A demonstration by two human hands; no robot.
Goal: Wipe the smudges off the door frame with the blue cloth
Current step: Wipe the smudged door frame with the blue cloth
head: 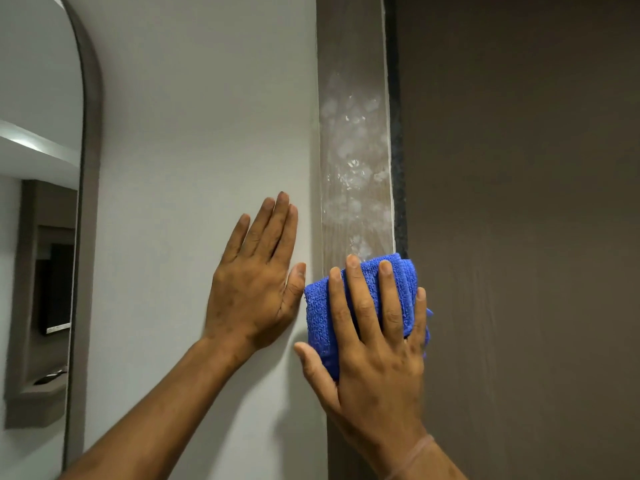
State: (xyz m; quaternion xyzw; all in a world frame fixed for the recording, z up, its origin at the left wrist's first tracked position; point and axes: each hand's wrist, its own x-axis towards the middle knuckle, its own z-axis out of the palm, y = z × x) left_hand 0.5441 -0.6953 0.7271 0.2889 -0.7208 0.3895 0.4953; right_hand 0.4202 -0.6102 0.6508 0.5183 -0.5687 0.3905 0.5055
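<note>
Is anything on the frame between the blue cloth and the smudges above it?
Nothing visible. The right hand presses the blue cloth flat on the door frame, and the white smudges begin right above its top edge. The left hand rests on the wall beside the frame, off the path.
</note>
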